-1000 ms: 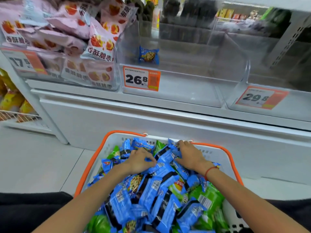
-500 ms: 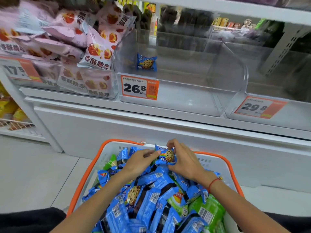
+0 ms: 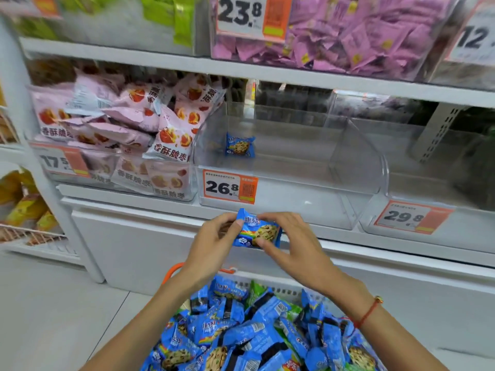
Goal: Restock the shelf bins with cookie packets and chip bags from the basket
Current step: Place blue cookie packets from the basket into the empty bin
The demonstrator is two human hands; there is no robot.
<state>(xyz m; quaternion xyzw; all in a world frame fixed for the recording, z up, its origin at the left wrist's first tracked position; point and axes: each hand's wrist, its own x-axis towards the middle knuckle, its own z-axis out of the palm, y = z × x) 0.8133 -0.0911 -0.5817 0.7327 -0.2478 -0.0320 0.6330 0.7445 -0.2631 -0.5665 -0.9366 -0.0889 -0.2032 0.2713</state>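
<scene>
Both hands hold one blue cookie packet (image 3: 256,231) just below the front of a clear shelf bin (image 3: 348,167) tagged 26.8. My left hand (image 3: 214,242) pinches its left end, and my right hand (image 3: 292,242) pinches its right side between thumb and fingers. One more blue cookie packet (image 3: 239,145) lies inside that bin, towards the back left. Below my arms, the white basket with an orange rim (image 3: 171,271) is heaped with blue cookie packets (image 3: 241,336) and a few green chip bags (image 3: 255,291).
Left of the 26.8 bin is a bin of pink snack bags (image 3: 128,129); to its right is another clear bin tagged 29.8 (image 3: 407,218). The shelf above carries pink sachets (image 3: 361,36) and green packs (image 3: 171,17). Yellow bags (image 3: 21,199) fill a wire rack at far left.
Both hands came up out of the basket with one blue cookie packet and now hold it at the front of the 26.8 bin. The view has tilted upward.
</scene>
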